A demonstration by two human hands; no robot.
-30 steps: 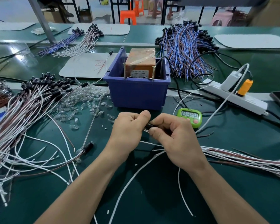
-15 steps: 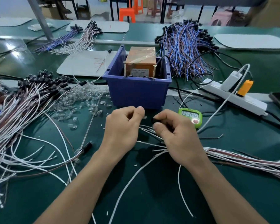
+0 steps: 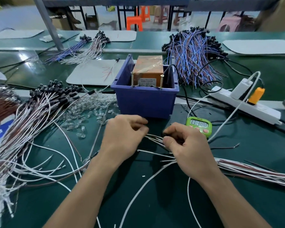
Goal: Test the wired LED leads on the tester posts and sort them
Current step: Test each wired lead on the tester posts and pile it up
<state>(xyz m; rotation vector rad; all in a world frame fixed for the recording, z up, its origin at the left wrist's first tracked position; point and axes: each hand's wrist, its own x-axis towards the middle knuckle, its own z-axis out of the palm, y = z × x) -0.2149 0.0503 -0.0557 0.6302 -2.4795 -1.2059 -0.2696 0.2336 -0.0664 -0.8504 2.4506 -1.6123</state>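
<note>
Green bench mat (image 3: 158,208). Right hand (image 3: 187,150): thumb and forefinger pinch the black head of a wired LED lead (image 3: 154,138). Left hand (image 3: 125,139): fingers curled at its wire ends, grip blurred, cannot tell. Tester posts (image 3: 162,81) stand beyond in blue bin (image 3: 145,102); green timer (image 3: 199,125) just right.

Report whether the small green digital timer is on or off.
On: the small green digital timer shows dark digits on its pale display; their value is too blurred to read.
</note>
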